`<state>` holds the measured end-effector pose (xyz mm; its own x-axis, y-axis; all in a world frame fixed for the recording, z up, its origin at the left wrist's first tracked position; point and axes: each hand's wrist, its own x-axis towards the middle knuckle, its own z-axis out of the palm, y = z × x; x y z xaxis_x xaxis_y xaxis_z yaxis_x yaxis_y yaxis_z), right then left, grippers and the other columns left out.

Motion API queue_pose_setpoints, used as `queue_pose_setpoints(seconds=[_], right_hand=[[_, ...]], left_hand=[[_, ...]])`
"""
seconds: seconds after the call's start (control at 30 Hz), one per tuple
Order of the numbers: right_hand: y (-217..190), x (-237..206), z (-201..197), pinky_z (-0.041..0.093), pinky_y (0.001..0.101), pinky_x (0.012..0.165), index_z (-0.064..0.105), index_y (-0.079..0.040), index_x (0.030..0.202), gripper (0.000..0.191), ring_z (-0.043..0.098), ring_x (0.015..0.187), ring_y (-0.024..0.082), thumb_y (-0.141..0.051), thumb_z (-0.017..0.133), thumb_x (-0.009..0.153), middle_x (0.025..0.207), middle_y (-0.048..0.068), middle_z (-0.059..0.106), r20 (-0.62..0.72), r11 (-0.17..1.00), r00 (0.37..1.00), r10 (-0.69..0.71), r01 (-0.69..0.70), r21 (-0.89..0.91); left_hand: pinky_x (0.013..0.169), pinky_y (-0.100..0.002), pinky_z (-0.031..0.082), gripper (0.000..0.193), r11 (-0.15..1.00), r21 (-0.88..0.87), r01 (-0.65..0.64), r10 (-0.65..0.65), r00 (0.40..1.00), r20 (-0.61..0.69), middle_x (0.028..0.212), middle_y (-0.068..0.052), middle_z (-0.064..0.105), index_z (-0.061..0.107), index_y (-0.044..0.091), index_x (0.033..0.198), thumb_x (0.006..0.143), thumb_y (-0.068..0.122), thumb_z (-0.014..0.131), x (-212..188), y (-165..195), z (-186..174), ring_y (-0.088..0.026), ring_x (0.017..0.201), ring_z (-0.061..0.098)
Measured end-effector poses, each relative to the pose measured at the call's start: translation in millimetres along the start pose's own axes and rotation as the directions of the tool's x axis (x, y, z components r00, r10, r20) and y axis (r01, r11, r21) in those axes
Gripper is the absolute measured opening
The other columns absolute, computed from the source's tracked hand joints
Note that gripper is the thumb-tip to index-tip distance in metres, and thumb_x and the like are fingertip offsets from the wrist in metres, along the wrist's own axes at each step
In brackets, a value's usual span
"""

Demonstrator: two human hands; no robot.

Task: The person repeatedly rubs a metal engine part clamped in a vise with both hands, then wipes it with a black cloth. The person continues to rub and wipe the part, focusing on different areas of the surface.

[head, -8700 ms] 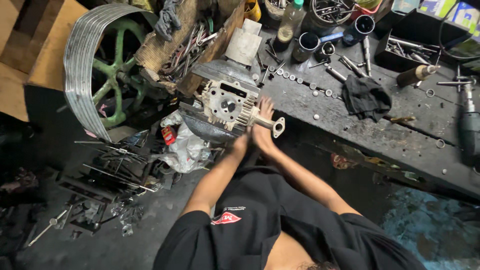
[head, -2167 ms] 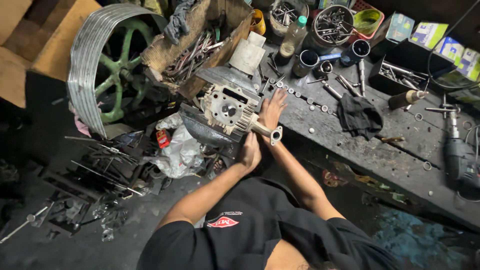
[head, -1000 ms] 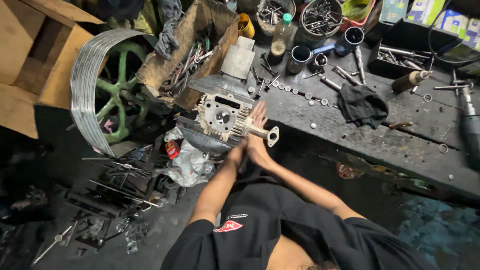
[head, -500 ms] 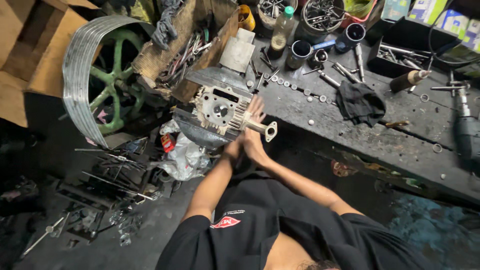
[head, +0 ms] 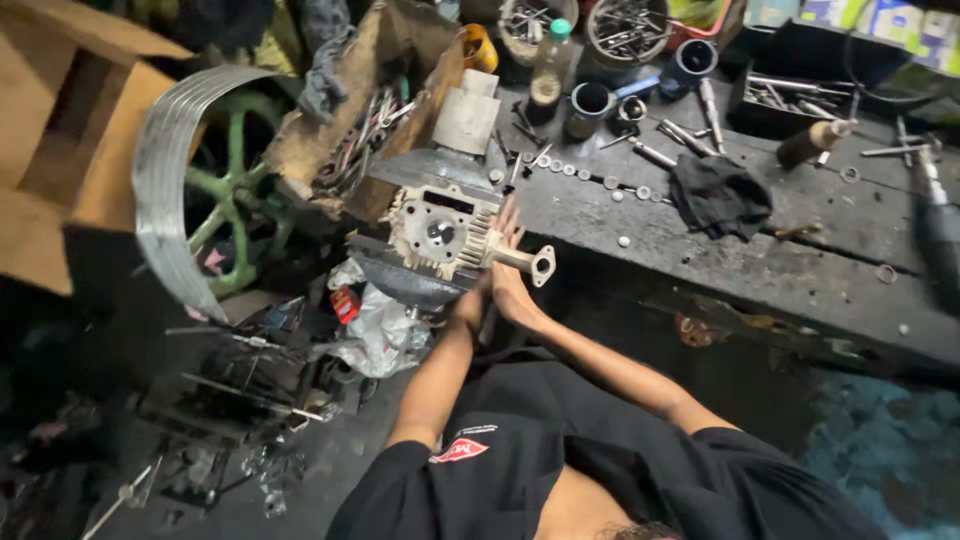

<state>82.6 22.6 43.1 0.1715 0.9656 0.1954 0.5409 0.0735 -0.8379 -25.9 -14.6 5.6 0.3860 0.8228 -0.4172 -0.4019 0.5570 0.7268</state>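
A pale metal engine cylinder head with cooling fins and a flanged pipe stub rests at the left end of the dark workbench. My right hand lies against the finned side by the pipe, fingers stretched upward. My left hand is pressed beside it at the lower edge of the head, its fingers mostly hidden underneath. Both forearms reach up from my black shirt.
A green spoked wheel with a metal rim stands left, next to a wooden tool box. On the bench lie a black rag, a bottle, cups, washers and bolts. A plastic bag and scrap metal cover the floor.
Both hands stay pressed on the cylinder head in the same place. Only the camera view shifts slightly.
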Motion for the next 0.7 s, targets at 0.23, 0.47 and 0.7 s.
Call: queue_pose_setpoints(seconds=[0.23,0.47,0.7], right_hand=[[6,31,-26,-0.009,0.0588,0.124,0.007,-0.002,0.164,0.066,-0.012,0.157,0.048,-0.035,0.028,0.111,0.171,0.026,-0.006,-0.087,0.981,0.981,0.172,-0.179,-0.080],[-5,-15,-8,0.001,0.0595,0.126,0.005,0.001,0.164,0.065,-0.007,0.156,0.054,-0.031,0.027,0.111,0.172,0.028,-0.005,0.042,0.999,0.999,0.011,-0.013,0.031],[12,36,-16,0.004,0.0604,0.127,0.013,0.001,0.160,0.065,-0.002,0.157,0.054,-0.032,0.039,0.110,0.171,0.029,0.003,-0.031,0.896,0.995,0.099,-0.102,-0.432]], left_hand=[[0.126,-0.037,0.025,0.057,0.891,-0.191,-0.413,0.408,0.911,-0.068,0.161,-0.019,0.040,0.036,-0.008,0.159,0.115,0.029,0.039,32,-47,39,-0.029,0.150,0.032],[0.120,-0.037,0.025,0.061,0.993,-0.090,0.077,-0.075,0.997,0.024,0.162,-0.011,0.033,0.030,0.003,0.156,0.107,0.039,0.033,-9,8,11,-0.024,0.149,0.030],[0.126,-0.042,0.022,0.065,0.922,-0.300,-0.246,0.257,0.966,-0.002,0.164,-0.021,0.032,0.028,-0.006,0.159,0.111,0.036,0.037,23,-35,46,-0.028,0.152,0.031]])
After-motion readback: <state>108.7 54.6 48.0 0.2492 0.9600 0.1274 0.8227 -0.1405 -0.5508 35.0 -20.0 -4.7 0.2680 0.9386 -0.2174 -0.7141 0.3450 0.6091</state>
